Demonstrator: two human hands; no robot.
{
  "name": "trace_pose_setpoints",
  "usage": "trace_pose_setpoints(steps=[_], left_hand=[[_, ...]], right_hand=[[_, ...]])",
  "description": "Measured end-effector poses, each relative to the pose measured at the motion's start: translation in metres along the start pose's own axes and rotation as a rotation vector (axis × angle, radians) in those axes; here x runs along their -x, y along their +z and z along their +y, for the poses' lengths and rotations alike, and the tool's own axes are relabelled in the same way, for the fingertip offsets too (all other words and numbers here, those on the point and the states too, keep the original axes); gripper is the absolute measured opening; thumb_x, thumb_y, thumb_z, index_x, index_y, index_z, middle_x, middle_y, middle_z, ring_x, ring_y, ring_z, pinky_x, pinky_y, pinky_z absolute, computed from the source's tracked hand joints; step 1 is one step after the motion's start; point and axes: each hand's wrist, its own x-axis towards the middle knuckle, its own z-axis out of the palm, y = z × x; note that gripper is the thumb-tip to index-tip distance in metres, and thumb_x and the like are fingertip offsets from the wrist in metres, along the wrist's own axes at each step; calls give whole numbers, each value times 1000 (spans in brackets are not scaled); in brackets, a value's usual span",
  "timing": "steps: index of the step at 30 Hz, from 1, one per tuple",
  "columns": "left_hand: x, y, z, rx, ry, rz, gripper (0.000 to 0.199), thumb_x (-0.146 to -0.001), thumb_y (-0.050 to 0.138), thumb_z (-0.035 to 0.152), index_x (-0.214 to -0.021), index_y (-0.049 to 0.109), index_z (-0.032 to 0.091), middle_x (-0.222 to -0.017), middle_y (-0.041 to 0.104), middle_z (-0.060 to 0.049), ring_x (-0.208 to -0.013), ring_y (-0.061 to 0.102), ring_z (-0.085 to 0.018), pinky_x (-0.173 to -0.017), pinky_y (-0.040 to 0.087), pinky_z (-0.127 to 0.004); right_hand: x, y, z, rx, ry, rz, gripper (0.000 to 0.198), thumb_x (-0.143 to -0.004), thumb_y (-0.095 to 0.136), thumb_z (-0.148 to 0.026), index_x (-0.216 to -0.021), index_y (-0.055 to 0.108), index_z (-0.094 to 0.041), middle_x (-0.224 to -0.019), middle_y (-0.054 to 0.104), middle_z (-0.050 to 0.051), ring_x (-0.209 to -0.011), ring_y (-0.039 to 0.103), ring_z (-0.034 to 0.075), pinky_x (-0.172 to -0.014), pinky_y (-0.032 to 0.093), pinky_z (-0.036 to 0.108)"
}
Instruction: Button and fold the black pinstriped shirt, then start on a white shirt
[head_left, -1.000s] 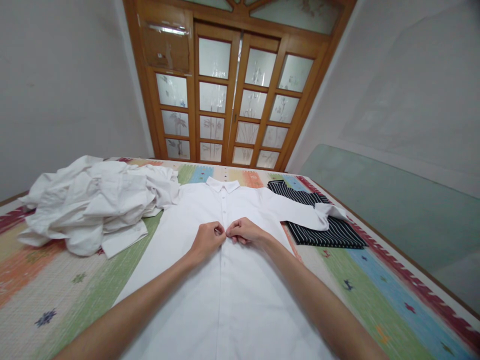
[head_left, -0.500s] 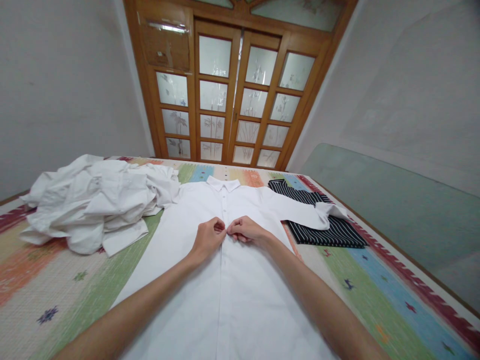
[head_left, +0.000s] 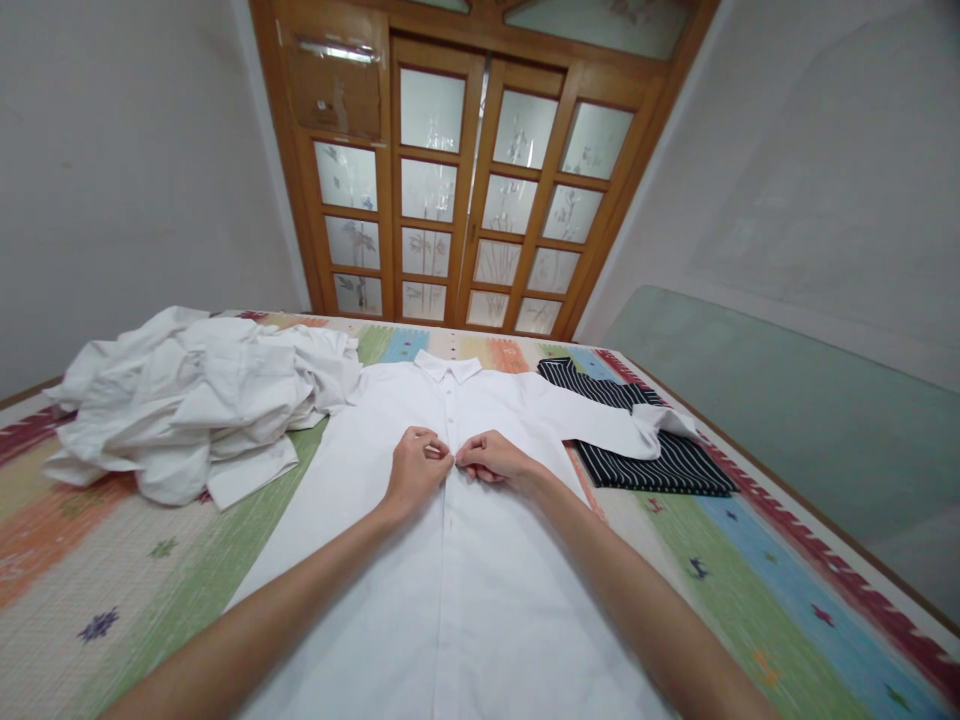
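A white shirt (head_left: pixel 510 560) lies front up before me, its collar (head_left: pixel 448 368) at the far end and its button placket running down the middle. At chest height on the placket, my left hand (head_left: pixel 420 465) and my right hand (head_left: pixel 491 457) meet with their fingertips almost touching. Both pinch the shirt's front edge there. The button between the fingertips is hidden. One sleeve (head_left: pixel 600 420) stretches out to the right, with its cuff end crumpled.
A heap of white shirts (head_left: pixel 187 400) sits at the left, touching the laid-out shirt. Under the right sleeve is a folded black-and-white striped garment (head_left: pixel 652 470). Everything rests on a colourful striped cloth (head_left: pixel 720 560). Wooden glazed doors (head_left: pixel 465 190) stand beyond, with walls on both sides.
The fingers of my left hand have shifted slightly at the placket. My right hand holds nearly the same place, and the shirt lies as before.
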Motion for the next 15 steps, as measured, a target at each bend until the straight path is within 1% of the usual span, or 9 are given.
trace_pose_setpoints(steps=[1, 2, 4, 5, 7, 10, 12, 15], left_hand=[[-1, -1, 0, -24, -14, 4, 2, -66, 68, 18, -65, 70, 17, -95, 69, -7, -77, 68, -16, -69, 55, -27], [-2, -2, 1, -54, -22, -1, 4, -66, 69, 19, -63, 71, 18, -94, 69, -7, -84, 68, -18, -73, 55, -28], [-4, -4, 0, -104, -30, -33, 7, -66, 70, 20, -60, 72, 20, -84, 70, -7, -98, 64, -22, -80, 54, -30], [-4, -4, 0, -114, -36, -46, 8, -66, 70, 20, -59, 72, 21, -78, 70, -6, -101, 63, -24, -83, 53, -31], [-6, -4, -2, -110, -60, -71, 9, -67, 69, 21, -58, 72, 22, -70, 70, -5, -103, 61, -25, -84, 52, -33], [-6, -4, -5, -94, -72, -93, 11, -68, 69, 24, -58, 72, 23, -66, 70, -4, -104, 60, -26, -84, 51, -33], [-6, -4, -6, -115, -48, -95, 11, -69, 69, 24, -59, 73, 22, -69, 70, -5, -103, 60, -25, -84, 51, -32], [-4, -4, -5, -154, -2, -75, 8, -69, 70, 23, -62, 74, 22, -83, 69, -6, -97, 62, -23, -85, 51, -31]], right_hand=[[1, 0, -1, -3, 5, -2, 8, -71, 61, -20, -65, 63, -14, -45, 58, -6, -29, 35, 2, -28, 18, 16], [1, 1, -1, -3, 12, -3, 10, -72, 60, -20, -64, 62, -14, -44, 57, -6, -29, 35, 3, -27, 18, 16], [2, 1, -3, -1, 22, -2, 13, -74, 58, -21, -62, 61, -15, -43, 56, -6, -28, 34, 3, -27, 17, 16], [2, 1, -3, 0, 26, -2, 15, -74, 58, -21, -61, 61, -15, -43, 56, -6, -28, 34, 3, -27, 17, 17], [3, 1, -4, -2, 31, 2, 15, -75, 57, -20, -61, 61, -15, -42, 55, -6, -28, 34, 3, -27, 17, 17], [3, 1, -5, -13, 30, -2, 14, -74, 57, -19, -62, 61, -15, -43, 57, -5, -28, 35, 3, -27, 17, 16], [3, 1, -5, -23, 22, -10, 14, -74, 57, -19, -62, 61, -15, -45, 58, -5, -28, 34, 2, -27, 17, 16], [1, 1, -3, -1, 14, -23, 17, -74, 57, -20, -59, 61, -14, -42, 56, -5, -27, 32, 3, -27, 16, 17]])
